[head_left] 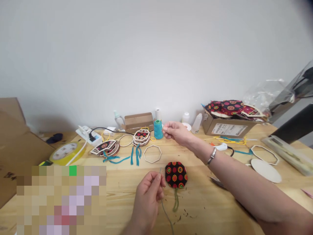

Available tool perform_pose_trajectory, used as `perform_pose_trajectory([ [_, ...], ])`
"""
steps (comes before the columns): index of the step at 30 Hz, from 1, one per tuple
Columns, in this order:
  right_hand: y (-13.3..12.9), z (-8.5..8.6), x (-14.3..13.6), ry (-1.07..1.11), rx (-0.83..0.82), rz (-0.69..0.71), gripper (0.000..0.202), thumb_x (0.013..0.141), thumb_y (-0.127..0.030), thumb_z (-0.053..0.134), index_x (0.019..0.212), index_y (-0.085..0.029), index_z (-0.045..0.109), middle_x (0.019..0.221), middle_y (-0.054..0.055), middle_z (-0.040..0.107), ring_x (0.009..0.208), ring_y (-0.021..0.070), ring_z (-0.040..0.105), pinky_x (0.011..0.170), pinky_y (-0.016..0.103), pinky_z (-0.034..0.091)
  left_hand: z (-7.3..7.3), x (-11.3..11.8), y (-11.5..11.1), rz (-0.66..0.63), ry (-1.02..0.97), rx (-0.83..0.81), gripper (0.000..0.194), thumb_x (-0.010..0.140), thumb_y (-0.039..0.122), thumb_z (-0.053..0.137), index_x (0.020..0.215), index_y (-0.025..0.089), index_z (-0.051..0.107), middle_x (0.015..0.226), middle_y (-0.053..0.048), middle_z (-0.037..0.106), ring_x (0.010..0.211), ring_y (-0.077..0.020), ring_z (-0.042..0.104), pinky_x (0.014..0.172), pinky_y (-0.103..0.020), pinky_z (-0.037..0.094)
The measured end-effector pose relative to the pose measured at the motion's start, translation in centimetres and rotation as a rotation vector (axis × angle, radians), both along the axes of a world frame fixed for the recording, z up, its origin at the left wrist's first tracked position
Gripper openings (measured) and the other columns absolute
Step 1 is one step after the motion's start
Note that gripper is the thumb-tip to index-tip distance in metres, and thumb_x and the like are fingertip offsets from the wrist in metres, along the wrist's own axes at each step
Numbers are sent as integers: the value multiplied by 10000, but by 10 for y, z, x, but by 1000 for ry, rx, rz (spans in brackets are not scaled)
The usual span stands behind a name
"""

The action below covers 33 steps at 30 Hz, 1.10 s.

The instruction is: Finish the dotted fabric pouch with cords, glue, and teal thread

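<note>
Thread [166,215]: pinched it in left grip [149,199]; held right grip [177,132] together beside teal spool [158,130], could not tell on what.

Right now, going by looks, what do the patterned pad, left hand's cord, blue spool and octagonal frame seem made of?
Patterned pad: probably matt printed cloth, from its flower motifs; any core is hidden.
Cord: likely textile, given its thin, limp curve; fibre unclear.
Blue spool: apparently wound thread; the green top rim may be plastic.
Octagonal frame: perhaps thin, unvarnished wood, being pale tan.
</note>
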State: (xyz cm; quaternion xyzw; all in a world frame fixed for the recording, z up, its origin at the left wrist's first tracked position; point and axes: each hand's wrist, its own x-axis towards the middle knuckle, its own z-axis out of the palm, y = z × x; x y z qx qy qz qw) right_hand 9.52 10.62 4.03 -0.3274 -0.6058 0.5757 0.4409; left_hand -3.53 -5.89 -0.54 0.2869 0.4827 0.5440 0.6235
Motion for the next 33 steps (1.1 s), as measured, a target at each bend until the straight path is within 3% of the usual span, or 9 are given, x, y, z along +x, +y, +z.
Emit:
perform_pose_trajectory([
  [4,22,44,-4,130,-5,-66,278,660,-349,690,634,-152,497,542,-43,509,478,45,450,468,185,359,2,0,-2,6,-11,-8,288,703,376,685,628,129,558,582,30,501,445,-29,304,421,-162,236],
  [11,45,122,0,294,91,-208,209,810,-143,572,624,-146,476,556,-46,481,482,24,431,465,154,341,4,0,-1,-8,-32,-1,300,708,384,677,617,130,546,539,42,472,440,-33,292,425,-169,211],
  [14,48,145,0,318,136,-263,227,836,-81,506,617,-135,481,556,-34,483,479,29,440,461,159,345,6,0,-1,-10,-37,11,299,708,384,676,616,131,545,531,47,459,437,-34,285,423,-171,199],
  [17,49,155,-4,244,156,-303,246,848,-58,467,615,-135,472,540,-35,475,463,28,434,457,162,347,8,1,-2,3,-34,20,287,704,370,680,618,132,547,531,47,457,441,-35,287,428,-170,207],
  [20,47,149,-6,104,122,-332,243,837,-54,481,609,-135,468,522,-41,460,437,23,424,451,163,346,8,0,-3,3,-40,24,282,703,364,681,621,130,547,553,39,482,441,-33,291,424,-167,211],
  [24,28,122,5,-21,61,-305,189,798,-56,523,634,-135,472,559,-31,489,476,43,490,494,185,401,4,-2,-4,14,-28,35,280,695,373,686,635,131,558,577,31,507,447,-33,316,419,-161,236],
  [26,12,102,18,-131,22,-290,174,793,-91,528,649,-153,453,554,-47,472,449,38,456,477,186,387,2,-2,-3,21,-23,39,276,691,372,689,640,134,560,586,29,515,450,-32,326,418,-157,247],
  [29,-13,65,40,-275,-28,-341,203,771,-133,540,599,-164,436,488,-63,416,378,32,319,399,186,267,1,-3,-2,25,-23,53,266,696,366,685,647,134,563,594,25,525,450,-30,332,417,-153,253],
  [33,-32,9,60,-487,-98,-418,332,734,-267,624,483,-177,426,417,-48,348,396,64,299,402,218,211,1,0,-1,4,-24,61,264,705,359,678,646,130,562,597,21,529,446,-24,319,418,-151,251],
])
